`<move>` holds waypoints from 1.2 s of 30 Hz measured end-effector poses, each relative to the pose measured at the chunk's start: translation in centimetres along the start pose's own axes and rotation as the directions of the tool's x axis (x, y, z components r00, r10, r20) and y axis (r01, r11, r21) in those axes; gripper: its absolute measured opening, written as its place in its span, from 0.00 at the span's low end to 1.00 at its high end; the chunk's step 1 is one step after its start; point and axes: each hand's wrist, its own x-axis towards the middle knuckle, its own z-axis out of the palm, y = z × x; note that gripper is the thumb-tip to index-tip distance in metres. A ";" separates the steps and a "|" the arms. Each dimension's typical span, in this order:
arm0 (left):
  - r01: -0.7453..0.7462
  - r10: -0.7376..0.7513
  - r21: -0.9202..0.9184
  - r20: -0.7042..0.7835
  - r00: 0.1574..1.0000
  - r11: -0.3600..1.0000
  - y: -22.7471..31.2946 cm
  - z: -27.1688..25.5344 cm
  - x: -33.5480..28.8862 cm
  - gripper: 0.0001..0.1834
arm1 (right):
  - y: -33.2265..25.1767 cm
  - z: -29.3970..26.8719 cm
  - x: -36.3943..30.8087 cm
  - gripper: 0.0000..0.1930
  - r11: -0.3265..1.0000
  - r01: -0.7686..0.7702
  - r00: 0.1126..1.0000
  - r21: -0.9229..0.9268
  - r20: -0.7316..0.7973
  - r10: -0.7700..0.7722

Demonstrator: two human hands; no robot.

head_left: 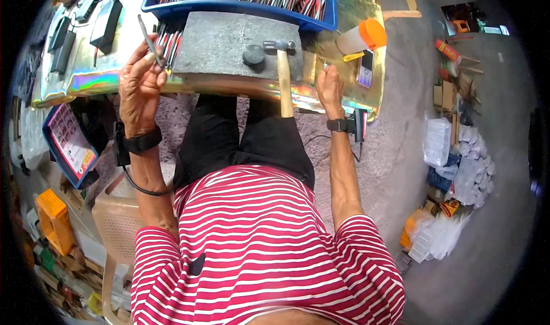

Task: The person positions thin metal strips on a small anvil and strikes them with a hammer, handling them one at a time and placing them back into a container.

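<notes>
Over the shiny tabletop (103, 81), the left hand (139, 84) pinches a slim metal tool (150, 41) upright while the right hand (330, 90) rests clenched and empty near the hammer (283, 67) on the grey block (229, 44); taking up that hammer looks next.

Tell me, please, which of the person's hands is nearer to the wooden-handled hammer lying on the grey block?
Right. The right hand rests at the table edge just beside the hammer handle, apart from it. The left hand is farther off, past the grey block's left end, holding a thin metal tool.
</notes>
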 end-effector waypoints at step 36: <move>0.203 -0.177 -0.181 0.151 0.973 0.962 -4.2 9.2 -2.4 0.13 | -5.2 -5.4 -0.6 0.07 0.285 -0.320 0.943 0.903 0.277 0.183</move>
